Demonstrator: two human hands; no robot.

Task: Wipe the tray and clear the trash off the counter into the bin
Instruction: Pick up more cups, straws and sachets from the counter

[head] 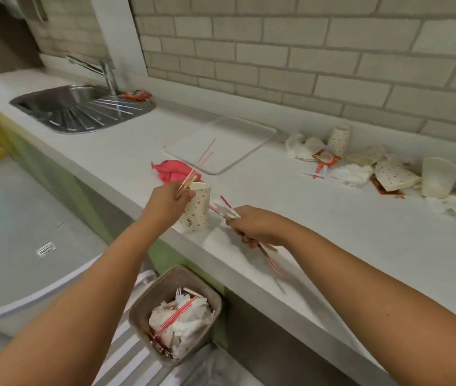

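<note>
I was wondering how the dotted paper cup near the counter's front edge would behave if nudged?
Probably light and tippy: the dotted paper cup stands upright, taller than wide. Its thin walls would likely crush under a firm squeeze, like the flattened cups farther right. Sitting near the edge of the counter, it might slide off.

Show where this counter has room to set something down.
Bare counter lies between the sink and the tray, and along the front edge right of the right hand. Crowded: the wall side right of the tray, heaped with cups and napkins.
</note>
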